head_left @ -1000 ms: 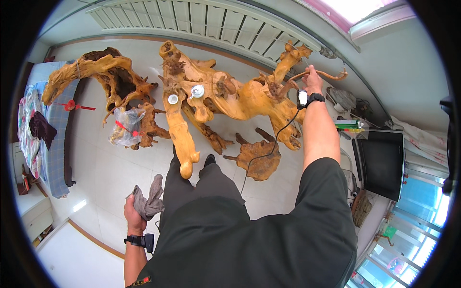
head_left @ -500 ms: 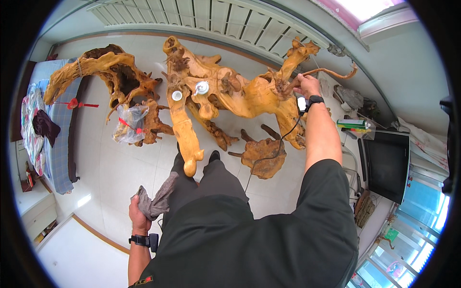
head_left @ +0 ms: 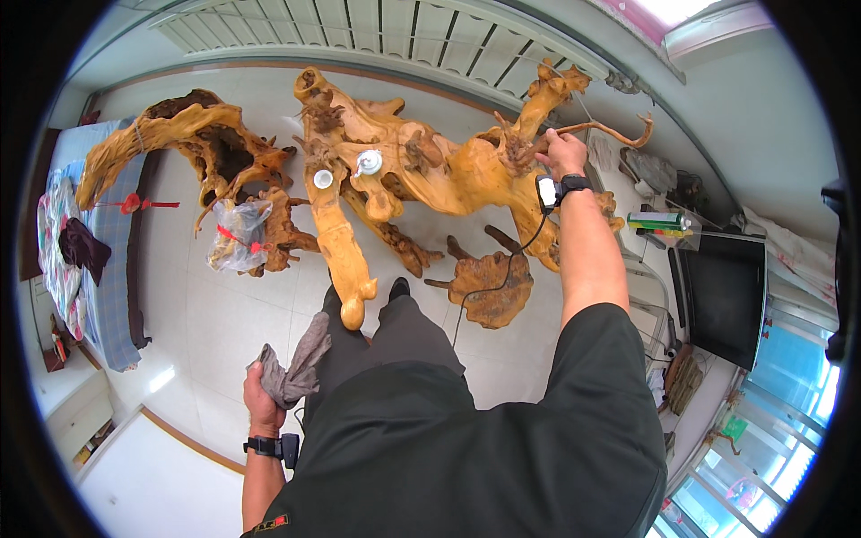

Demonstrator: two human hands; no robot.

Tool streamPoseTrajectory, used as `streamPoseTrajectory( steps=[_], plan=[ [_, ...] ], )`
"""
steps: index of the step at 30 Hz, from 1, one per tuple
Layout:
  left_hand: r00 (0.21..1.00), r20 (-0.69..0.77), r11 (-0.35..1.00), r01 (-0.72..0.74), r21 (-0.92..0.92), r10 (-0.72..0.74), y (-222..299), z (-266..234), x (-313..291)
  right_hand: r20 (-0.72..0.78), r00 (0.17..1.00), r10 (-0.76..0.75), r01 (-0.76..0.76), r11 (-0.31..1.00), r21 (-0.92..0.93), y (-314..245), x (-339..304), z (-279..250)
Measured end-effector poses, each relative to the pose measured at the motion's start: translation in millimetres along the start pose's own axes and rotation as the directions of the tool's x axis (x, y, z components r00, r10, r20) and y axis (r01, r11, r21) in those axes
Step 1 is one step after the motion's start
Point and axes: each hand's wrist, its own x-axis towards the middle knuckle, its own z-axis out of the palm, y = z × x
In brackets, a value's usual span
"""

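A large, polished yellow-brown tree-root table [head_left: 466,175] stretches across the floor in front of me. At its right end, my right hand [head_left: 563,154] is closed, its fingertips pinching a dark knobbly stub beside a thin curved branch. The palm side is hidden. My left hand [head_left: 261,403] hangs low at the left with its fingers wrapped round a crumpled grey-brown cloth [head_left: 298,368]. A small white teapot [head_left: 369,162] and a white cup [head_left: 323,179] stand on the left part of the root table.
A low root stool [head_left: 491,289] stands near my feet, crossed by a black cable. At the left are another root piece [head_left: 193,130], a clear plastic bag [head_left: 240,235] and a bed [head_left: 112,296]. A radiator [head_left: 359,31] lines the far wall; a black television [head_left: 725,296] stands right.
The whole view has shifted slightly, carrying the root table a little to the left. My right hand keeps its place at the stub, and my left hand still grips the cloth.
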Motion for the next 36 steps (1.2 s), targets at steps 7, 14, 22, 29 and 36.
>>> streamPoseTrajectory(
  steps=[7, 14, 22, 29, 36],
  plan=[
    [0.999, -0.014, 0.999, 0.029, 0.016, -0.029, -1.6, 0.8, 5.9, -0.017, 1.0, -0.022, 0.022, 1.0, 0.007, -1.3, -10.8, 3.4],
    [1.0, 0.023, 0.999, 0.019, 0.036, -0.02, -0.3, 1.5, 9.4, 0.033, 0.999, -0.016, 0.019, 0.995, -0.098, -2.7, -7.7, 15.7],
    [1.0, 0.001, 1.0, 0.001, 0.011, -0.001, 0.5, 0.2, 11.9, 0.067, 0.997, 0.026, -0.018, 0.992, -0.123, 6.2, 2.8, 14.8],
    [1.0, 0.016, 1.0, 0.003, 0.006, -0.003, 3.0, -6.3, 12.0, 0.046, 0.999, 0.026, -0.024, 0.999, -0.047, 5.7, -1.8, 14.7],
    [0.999, 0.041, 0.999, -0.017, 0.035, 0.016, 7.8, -9.0, 13.0, -0.057, 0.998, -0.021, 0.012, 0.987, -0.158, 4.0, -12.4, -0.4]
  ],
)
